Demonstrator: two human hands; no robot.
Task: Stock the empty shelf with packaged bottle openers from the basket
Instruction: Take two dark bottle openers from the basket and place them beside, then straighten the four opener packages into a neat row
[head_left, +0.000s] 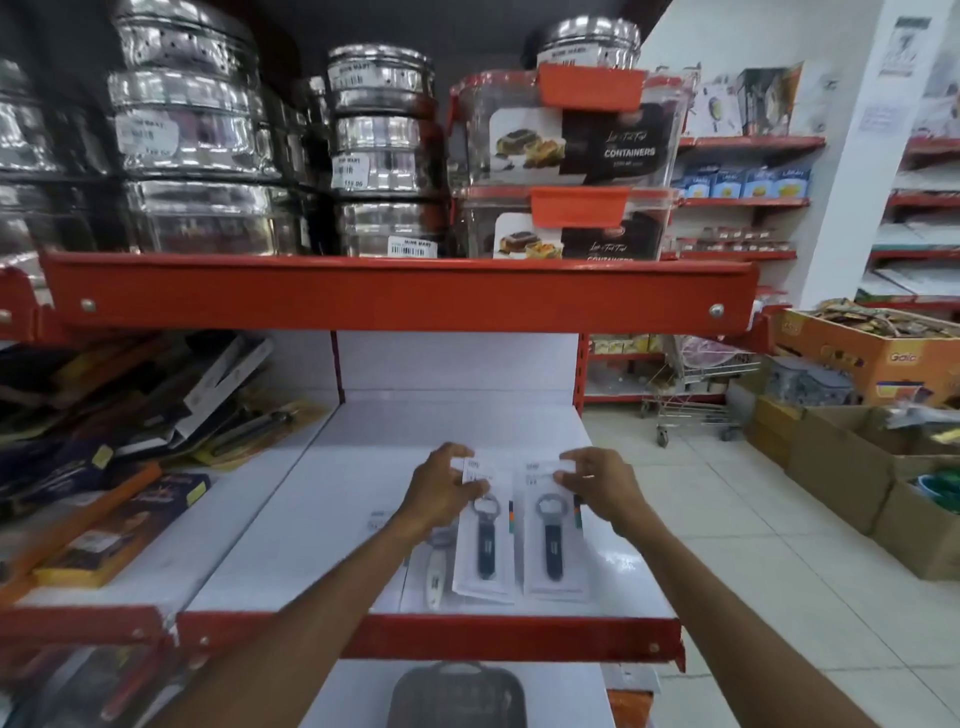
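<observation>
My left hand (441, 486) pinches the top edge of one packaged bottle opener (482, 551), fingers (470, 488) closed on the white card near its price sticker. My right hand (597, 486) does likewise with a second packaged opener (553, 545), fingers curled on the card's upper corner. Both packs lie flat, side by side and just touching, on the white shelf (337, 519), their lower ends near its red front lip (519, 636). Below and left of my left hand, a third pack (434, 577) with a pale-handled tool sits partly under the first card. Further left of my left fingers, beyond the shelf joint, lie boxed goods (119, 530) in loose piles. Above both hands, the upper shelf carries steel tins (384, 150) and red-lidded containers (571, 150). Right of my right hand, well apart, cardboard boxes (841, 467) stand on the tiled floor. I cannot see the basket.
</observation>
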